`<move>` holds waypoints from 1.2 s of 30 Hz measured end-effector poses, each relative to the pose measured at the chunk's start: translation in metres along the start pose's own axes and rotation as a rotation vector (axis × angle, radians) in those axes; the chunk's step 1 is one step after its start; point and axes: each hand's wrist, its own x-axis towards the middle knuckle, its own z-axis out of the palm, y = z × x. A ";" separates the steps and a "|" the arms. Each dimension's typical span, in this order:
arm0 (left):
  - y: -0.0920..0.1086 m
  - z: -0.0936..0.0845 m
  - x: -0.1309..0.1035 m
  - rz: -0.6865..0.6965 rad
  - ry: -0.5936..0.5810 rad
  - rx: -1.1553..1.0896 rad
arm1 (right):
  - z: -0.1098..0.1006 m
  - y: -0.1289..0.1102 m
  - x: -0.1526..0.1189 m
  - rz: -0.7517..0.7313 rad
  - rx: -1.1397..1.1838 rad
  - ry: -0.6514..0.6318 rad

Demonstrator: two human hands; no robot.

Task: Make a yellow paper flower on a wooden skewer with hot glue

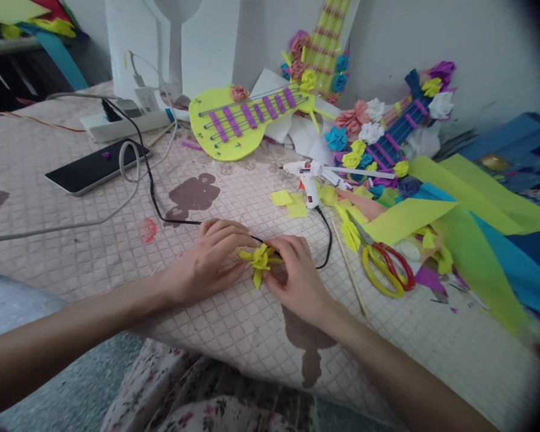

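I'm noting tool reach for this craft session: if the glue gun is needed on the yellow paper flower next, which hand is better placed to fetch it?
Probably the right hand: the glue gun lies up and right of the yellow paper flower, on that hand's side; the left hand would have to cross over.

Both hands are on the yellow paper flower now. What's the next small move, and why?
Probably keep pinching the yellow paper flower with the left hand while the right hand fans out its petals: they look bunched and uneven, and both hands already grip it from opposite sides, above the black cord.
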 end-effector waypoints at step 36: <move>0.003 -0.001 -0.005 -0.165 -0.217 -0.101 | -0.052 0.038 -0.010 0.129 -0.038 0.306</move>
